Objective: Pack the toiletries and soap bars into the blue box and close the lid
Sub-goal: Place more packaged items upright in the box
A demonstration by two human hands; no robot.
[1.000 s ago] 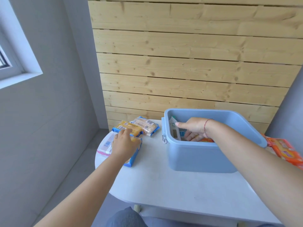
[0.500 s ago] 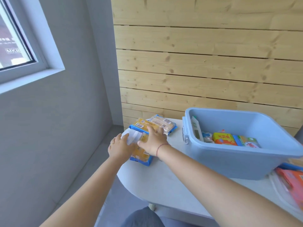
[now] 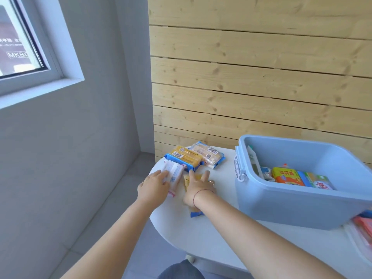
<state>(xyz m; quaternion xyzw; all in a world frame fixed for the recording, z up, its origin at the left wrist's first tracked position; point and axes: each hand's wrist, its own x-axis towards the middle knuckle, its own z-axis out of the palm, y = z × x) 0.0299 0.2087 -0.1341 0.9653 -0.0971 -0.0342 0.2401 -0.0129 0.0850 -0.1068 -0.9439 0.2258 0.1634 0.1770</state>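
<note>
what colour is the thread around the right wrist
Red, a thin thread around the right wrist, seen in the head view.

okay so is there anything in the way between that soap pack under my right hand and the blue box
Nothing visible blocks it. The right hand rests on the yellow soap pack, and only bare white table lies between it and the blue box. The box is open, with room left above the items inside.
</note>
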